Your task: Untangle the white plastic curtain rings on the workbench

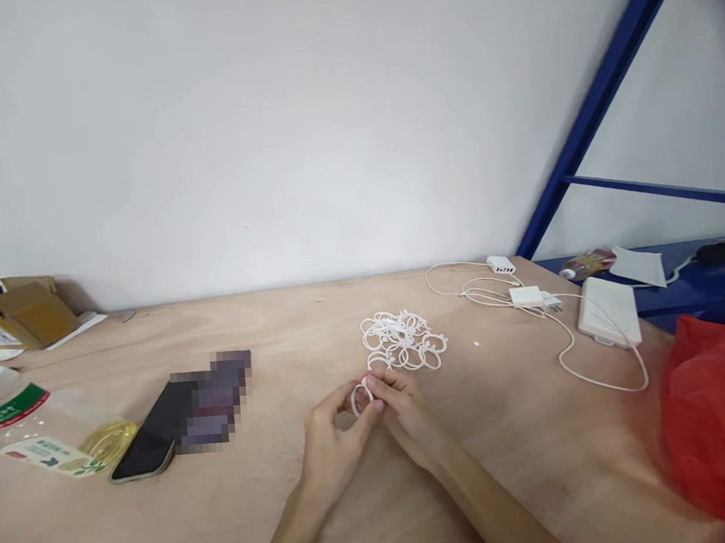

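Between my two hands is a white plastic ring (354,401), held just above the tabletop. My left hand (337,439) is closed on it, with the thumb and a finger at its sides. The fingers of my right hand (406,409) pinch the same ring near its top. Just beyond my fingertips lies a loose pile of similar white rings (403,339), several of them overlapping and some with small knobs. Parts of the held ring are hidden by my fingers.
Left are a clear plastic jar (38,426), a black phone (153,431) and a cardboard box (34,315). Right are white cables with a charger (526,296), a white box (609,312) and a red plastic bag (717,420). A blue metal frame (599,106) stands behind.
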`<state>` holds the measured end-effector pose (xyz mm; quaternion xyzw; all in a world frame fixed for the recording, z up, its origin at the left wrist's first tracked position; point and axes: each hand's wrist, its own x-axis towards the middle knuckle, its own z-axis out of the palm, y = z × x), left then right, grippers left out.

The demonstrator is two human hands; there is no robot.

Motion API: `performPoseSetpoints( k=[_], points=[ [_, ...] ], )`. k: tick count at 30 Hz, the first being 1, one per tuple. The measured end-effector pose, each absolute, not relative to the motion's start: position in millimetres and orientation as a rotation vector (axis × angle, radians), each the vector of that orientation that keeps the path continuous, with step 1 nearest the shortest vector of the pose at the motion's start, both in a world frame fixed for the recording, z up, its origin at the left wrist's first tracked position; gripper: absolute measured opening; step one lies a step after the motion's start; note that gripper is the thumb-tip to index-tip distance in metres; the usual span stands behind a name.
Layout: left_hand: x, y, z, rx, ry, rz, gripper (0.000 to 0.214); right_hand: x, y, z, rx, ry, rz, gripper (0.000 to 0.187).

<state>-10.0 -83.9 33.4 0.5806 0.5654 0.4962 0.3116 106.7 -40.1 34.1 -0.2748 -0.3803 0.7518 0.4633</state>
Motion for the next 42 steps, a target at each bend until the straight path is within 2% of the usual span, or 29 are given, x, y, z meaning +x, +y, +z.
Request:
performPoseSetpoints(
  k=[4, 8, 10, 13, 15, 17, 20, 24, 28, 31, 37, 42],
  points=[
    [-9.1, -86.5, 32.2, 1.863, 1.648, 1.318, 0.022, 103.0, -41.3, 29.4, -0.624, -0.883, 1.942, 0.021],
    [-11.1, -84.2, 26.1, 2.0, 1.787, 1.228, 0.024, 102.3, -38.3, 22.9, -0.668, -1.077, 1.84, 0.024],
    [-15.7, -81.7, 22.9, 2.007, 1.881, 1.119, 0.022, 106.9, -33.6, 18.6, -0.824, -1.343, 1.585, 0.022],
    [-25.8, -78.0, 17.1, 2.038, 2.058, 0.95, 0.022, 117.9, -26.2, 11.3, -1.134, -1.734, 0.891, 0.015],
    [-31.8, -76.2, 12.3, 2.063, 2.188, 0.869, 0.028, 123.7, -23.5, 7.1, -1.285, -1.899, 0.504, 0.02],
    [-35.2, -74.9, 7.7, 2.061, 2.268, 0.861, 0.037, 125.8, -23.2, 4.7, -1.383, -2.026, 0.288, 0.02],
    [-34.4, -73.9, 3.9, 2.055, 2.211, 0.99, 0.041, 124.1, -25.0, 4.8, -1.411, -2.12, 0.133, 0.016],
    [-28.6, -74.1, 5.4, 2.023, 1.984, 1.246, 0.029, 121.8, -27.9, 7.2, -1.284, -2.122, 0.097, 0.025],
    [-25.5, -74.3, 7.6, 1.889, 1.844, 1.395, 0.027, 120.8, -31.1, 7.5, -1.22, -2.098, 0.17, 0.027],
    [-24.9, -73.9, 6.0, 1.823, 1.779, 1.375, 0.026, 119.8, -33.1, 9.1, -1.297, -2.057, 0.243, 0.025],
    [-22.9, -73.8, 1.9, 1.891, 1.77, 1.306, 0.023, 128.3, -29.5, 23.0, -1.715, -1.956, 0.312, 0.024],
    [-22.8, -73.8, 0.9, 1.928, 1.783, 1.318, 0.023, 144.5, -20.9, 32.7, -1.681, -1.682, 0.38, 0.02]
  ],
)
